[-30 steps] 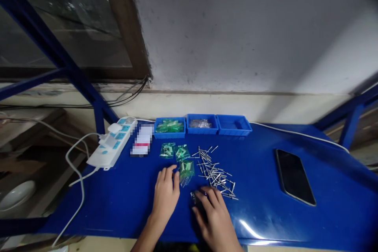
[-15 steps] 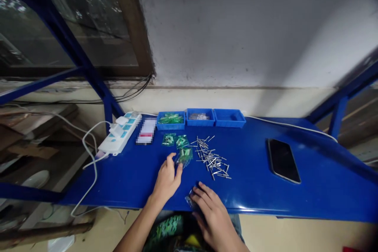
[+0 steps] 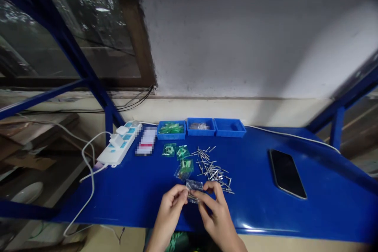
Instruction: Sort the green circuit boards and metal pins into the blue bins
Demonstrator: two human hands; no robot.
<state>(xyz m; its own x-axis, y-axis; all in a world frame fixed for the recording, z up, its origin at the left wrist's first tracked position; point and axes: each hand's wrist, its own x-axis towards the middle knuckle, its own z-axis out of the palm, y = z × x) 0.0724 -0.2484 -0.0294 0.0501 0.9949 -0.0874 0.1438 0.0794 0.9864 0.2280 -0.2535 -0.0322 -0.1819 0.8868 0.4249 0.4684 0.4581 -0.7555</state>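
A small clear plastic bag [image 3: 195, 185] is held between my two hands, close above the front part of the blue table. Thumb and fingers of my left hand [image 3: 174, 201] pinch its left side. My right hand [image 3: 214, 204] grips the right side, its fingertips at some thin pieces in the lower part of the bag. Just beyond lie several small bags with green contents [image 3: 186, 165], one overlapping another clear bag. A loose heap of thin metal rivets [image 3: 211, 167] lies to the right of these bags.
Three blue trays stand along the back: one with green packets [image 3: 171, 137], one with clear bags [image 3: 201, 132], and a bare one [image 3: 230, 130]. A white power strip [image 3: 119, 147] with cables sits left; a black phone [image 3: 288, 173] lies right on the blue table [image 3: 254, 204].
My left hand has left the green bags and come toward me to the clear bag. My right hand has lifted that bag from the table's front edge, and both hands now hold it.
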